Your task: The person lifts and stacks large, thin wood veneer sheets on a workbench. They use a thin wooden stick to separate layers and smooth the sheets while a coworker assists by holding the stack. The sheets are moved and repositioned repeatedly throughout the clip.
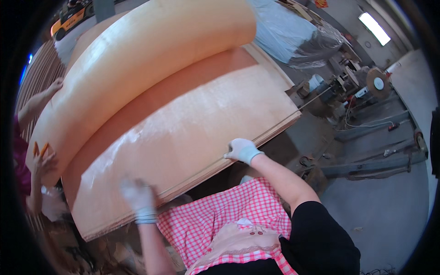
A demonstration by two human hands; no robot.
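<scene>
A person in a pink checked apron (229,206) worked at the near edge of a stack of wood sheets (282,126), the white-gloved right hand (240,150) curled at that edge, toward the right near corner; whether its bent fingers gripped a sheet could not be told. The gloved left hand (138,196) was a blur by the same edge, nearer the left near corner, its fingers too smeared to read. A large, pale curled sheet (156,50) arched over the stack's far side, from the left edge toward the far right corner, shading the surface beneath. At the left edge, a co-worker's two bare hands (56,85) were at the curl, one with an orange object (44,149) at its fingers. Bluish plastic sheeting (284,32) lay beyond the far right corner.
</scene>
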